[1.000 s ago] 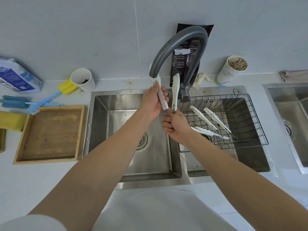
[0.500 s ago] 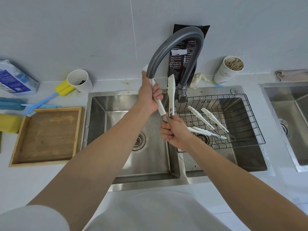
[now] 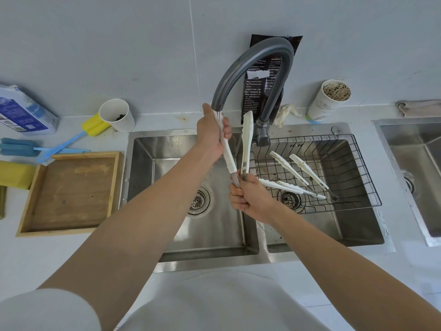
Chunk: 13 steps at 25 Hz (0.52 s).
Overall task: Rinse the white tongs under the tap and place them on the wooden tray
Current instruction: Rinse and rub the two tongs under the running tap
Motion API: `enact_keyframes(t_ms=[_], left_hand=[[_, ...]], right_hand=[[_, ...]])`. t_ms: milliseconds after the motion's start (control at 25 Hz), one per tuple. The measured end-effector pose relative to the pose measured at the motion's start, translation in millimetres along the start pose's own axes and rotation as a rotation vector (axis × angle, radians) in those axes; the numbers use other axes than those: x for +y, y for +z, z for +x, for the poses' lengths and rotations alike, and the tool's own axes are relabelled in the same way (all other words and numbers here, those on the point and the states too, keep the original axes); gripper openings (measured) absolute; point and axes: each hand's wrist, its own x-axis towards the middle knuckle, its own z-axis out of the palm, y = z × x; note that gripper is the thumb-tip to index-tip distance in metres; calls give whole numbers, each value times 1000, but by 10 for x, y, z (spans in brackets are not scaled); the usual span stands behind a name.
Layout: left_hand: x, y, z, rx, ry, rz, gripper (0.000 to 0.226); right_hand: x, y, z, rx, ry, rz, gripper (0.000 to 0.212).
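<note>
A pair of white tongs stands upright, spread in a V, under the spout of the grey tap. My right hand grips their metal hinge end from below. My left hand is wrapped around the left white arm, just under the spout, where water runs over it. The right arm of the tongs stands free. The wooden tray lies on the counter left of the sink, with nothing in it.
Two more white tongs lie in a wire basket over the right basin. The left basin is below my hands. Paper cups, blue brushes, yellow sponges and a blue packet sit around the counter.
My left hand has slid up the left arm of the tongs toward the spout. The right hand still holds the hinge end in about the same place.
</note>
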Motion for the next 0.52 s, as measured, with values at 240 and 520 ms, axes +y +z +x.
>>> enact_keyframes(t_ms=[240,520], left_hand=[[2,-71,-72,-105,47,-137,21],[-10,-68,-104,18,11,-24,37]], right_hand=[[37,-138,-14,-12,63,110,34],[140,-290,43,41,3,-87,32]])
